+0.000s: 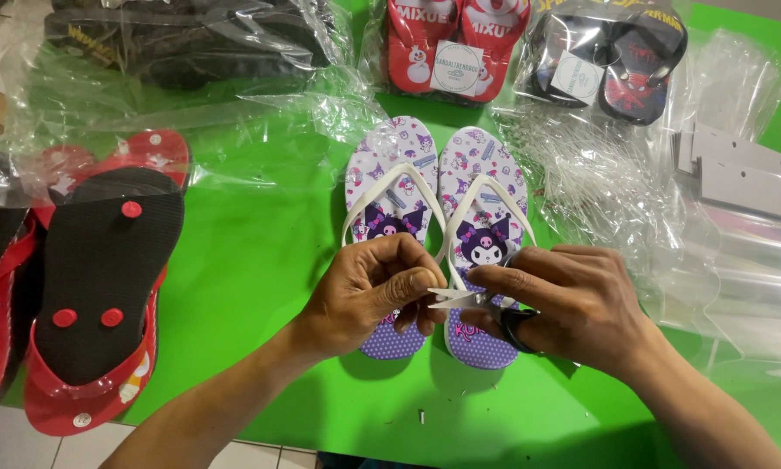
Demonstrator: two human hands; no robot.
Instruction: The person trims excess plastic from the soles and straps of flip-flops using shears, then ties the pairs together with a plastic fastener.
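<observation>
Head view, looking down on a green table surface [260, 260]. A pair of purple-and-white flip-flops [438, 226] with white straps and a cartoon print lies side by side at centre, toes far, heels near. The left hand [369, 295] hovers over the heel of the left sandal, thumb and forefinger pinched on a small white piece where the straps meet. The right hand [573, 304] covers the near part of the right sandal and grips small thread snips [477, 302], whose pale blades point left and meet the left fingertips; a dark loop of the tool sits below the knuckles. Both hands are thus closed on something, and they touch above the gap between the two sandals.

At the left edge, a red flip-flop [104, 287] lies sole up, its black sole showing three red plugs. Far centre, a bagged red pair [451, 43] and, right of it, a bagged dark pair [607, 61] rest on the green. Loose clear plastic bags [720, 217] pile up at right. A tiny white offcut [421, 417] lies on the green near the wrists.
</observation>
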